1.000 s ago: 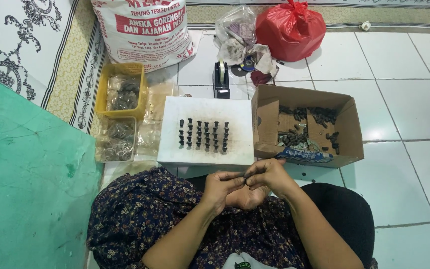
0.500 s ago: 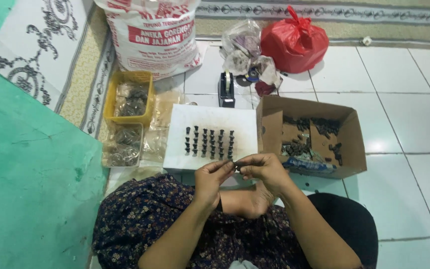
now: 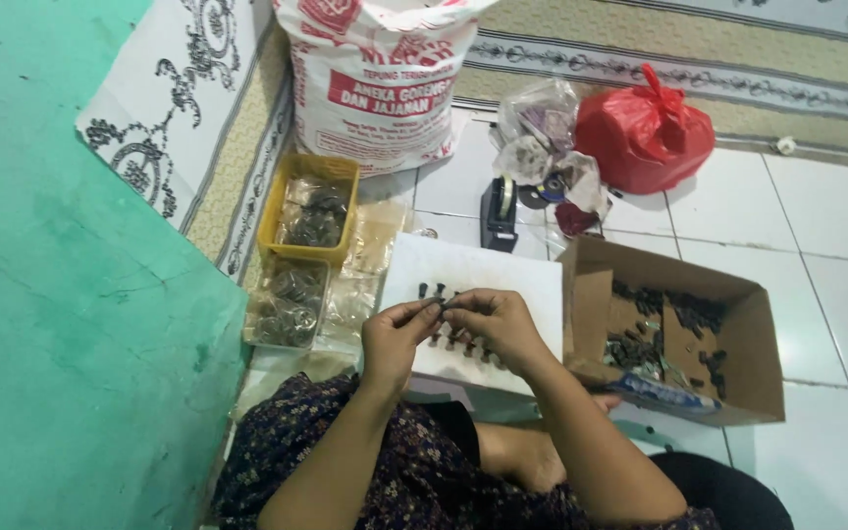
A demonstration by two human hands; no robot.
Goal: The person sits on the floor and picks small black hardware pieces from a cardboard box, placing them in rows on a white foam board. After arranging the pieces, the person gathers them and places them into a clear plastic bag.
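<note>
My left hand (image 3: 397, 339) and my right hand (image 3: 491, 321) meet fingertip to fingertip over a white board (image 3: 532, 285). Between the fingertips is a small dark part (image 3: 441, 308), pinched from both sides. Rows of small dark upright pieces (image 3: 432, 291) stand on the board, mostly hidden behind my hands. To the right of my right hand, an open cardboard box (image 3: 738, 334) holds several loose dark parts. I sit on the tiled floor with a dark flowered cloth (image 3: 424, 471) over my lap.
A yellow tray (image 3: 277, 201) and a clear tray (image 3: 287, 299) with metal bits lie left of the board. Behind it: a tape dispenser (image 3: 499, 211), a printed white sack (image 3: 375, 79), a clear bag (image 3: 542, 137), a red bag (image 3: 645, 132). Green wall (image 3: 61, 344) at left.
My view has tilted, shifting the scene right and down. My hands have moved up from my lap over the near part of the board, still pinching the small part.
</note>
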